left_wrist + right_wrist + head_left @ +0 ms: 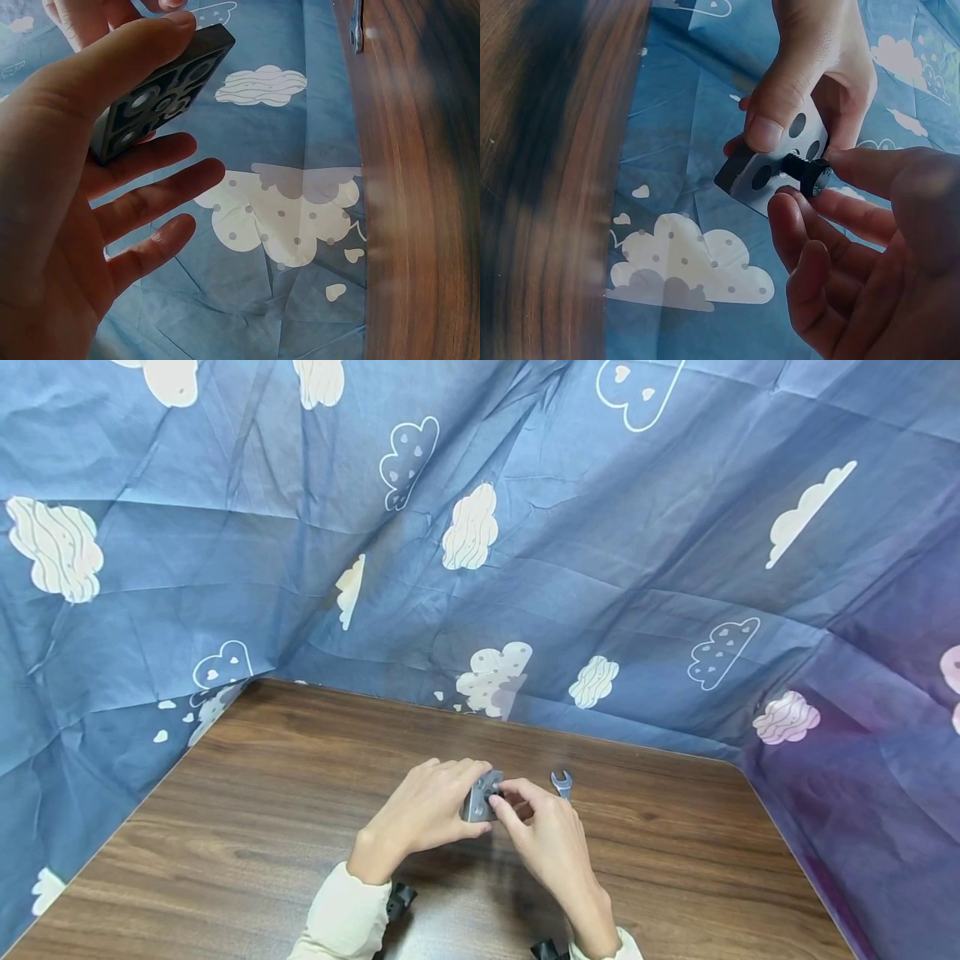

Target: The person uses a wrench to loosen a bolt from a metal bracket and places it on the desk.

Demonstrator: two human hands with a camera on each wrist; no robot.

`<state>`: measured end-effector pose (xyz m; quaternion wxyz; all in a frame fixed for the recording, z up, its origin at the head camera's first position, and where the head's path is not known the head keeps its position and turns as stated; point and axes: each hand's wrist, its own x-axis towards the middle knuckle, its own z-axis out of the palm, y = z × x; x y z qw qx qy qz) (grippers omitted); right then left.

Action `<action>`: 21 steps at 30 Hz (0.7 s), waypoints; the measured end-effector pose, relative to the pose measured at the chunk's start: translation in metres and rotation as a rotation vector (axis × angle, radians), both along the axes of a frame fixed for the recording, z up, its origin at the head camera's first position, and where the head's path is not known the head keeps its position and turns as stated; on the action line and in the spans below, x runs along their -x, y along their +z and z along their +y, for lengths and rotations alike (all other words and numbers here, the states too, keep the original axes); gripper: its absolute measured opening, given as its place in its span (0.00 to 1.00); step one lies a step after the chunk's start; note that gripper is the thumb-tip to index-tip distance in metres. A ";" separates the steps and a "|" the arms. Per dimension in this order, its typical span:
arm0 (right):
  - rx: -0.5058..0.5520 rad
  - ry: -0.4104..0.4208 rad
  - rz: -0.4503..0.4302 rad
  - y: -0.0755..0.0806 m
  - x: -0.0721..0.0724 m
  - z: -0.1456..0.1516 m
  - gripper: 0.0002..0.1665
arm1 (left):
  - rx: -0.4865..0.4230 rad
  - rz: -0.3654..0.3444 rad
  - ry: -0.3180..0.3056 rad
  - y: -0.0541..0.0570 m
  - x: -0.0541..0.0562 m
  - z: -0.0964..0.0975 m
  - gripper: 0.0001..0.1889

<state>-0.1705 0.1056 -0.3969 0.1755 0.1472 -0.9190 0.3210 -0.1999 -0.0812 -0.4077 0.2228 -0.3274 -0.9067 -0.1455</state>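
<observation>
My left hand grips a small grey metal block by its edges, thumb on one side and fingers on the other, above the table. Several round holes run through the block, and its other face shows in the left wrist view. A black bolt stands in the middle hole, part of its threaded shank exposed between head and block. The thumb and fingertips of my right hand pinch the bolt's head. In the left wrist view, the lower fingers of the left hand stretch out away from the block.
An open-end wrench lies on the brown wooden table, just beyond the right hand; part of it is hidden. Blue cloth with cloud prints hangs behind the table and along its sides.
</observation>
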 end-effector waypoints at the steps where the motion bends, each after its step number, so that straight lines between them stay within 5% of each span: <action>1: -0.003 0.000 0.004 0.000 0.000 0.000 0.09 | 0.000 -0.001 0.000 0.000 0.000 0.000 0.36; 21: -0.002 0.043 0.033 -0.001 -0.001 0.000 0.10 | -0.008 0.018 -0.009 0.000 -0.001 0.000 0.36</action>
